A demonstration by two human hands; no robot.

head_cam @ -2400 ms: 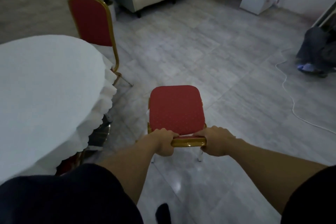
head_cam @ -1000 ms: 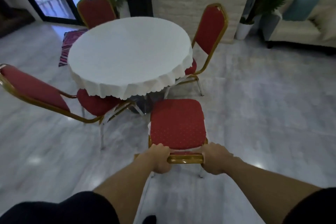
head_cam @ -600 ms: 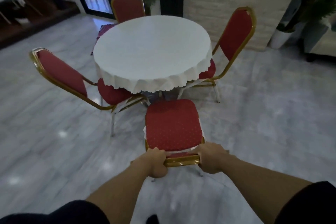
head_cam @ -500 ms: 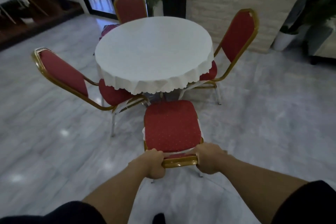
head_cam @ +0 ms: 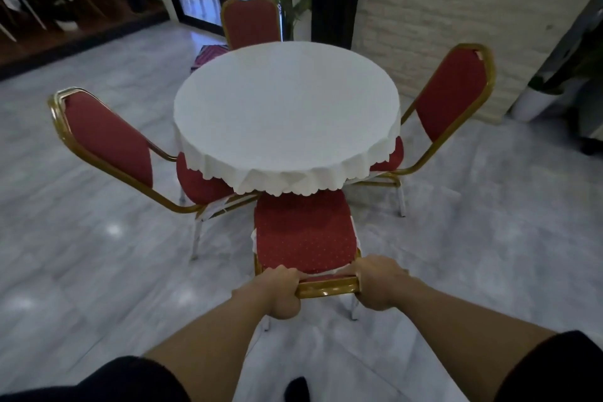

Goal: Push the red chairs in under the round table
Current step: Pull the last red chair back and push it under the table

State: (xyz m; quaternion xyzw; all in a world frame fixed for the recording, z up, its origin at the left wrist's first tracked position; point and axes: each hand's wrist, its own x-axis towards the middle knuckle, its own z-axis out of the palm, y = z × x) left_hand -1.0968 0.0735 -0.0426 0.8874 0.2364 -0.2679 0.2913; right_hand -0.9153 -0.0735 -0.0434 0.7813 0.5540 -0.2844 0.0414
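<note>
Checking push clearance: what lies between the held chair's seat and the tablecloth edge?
Nothing: in the head view the held chair seat's front already meets the tablecloth hem.

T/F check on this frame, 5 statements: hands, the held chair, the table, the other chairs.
1. Both hands grip the gold top rail of the near chair: left hand, right hand. True.
2. The near chair's seat is fully under the round table. False: only its front edge reaches the tablecloth hem.
3. Four red chairs are in view. True, counting the left chair, right chair and far chair.
4. The tabletop holds plates. False: only a white cloth shows.
5. The right hand hangs free. False: it grips the rail.
</note>
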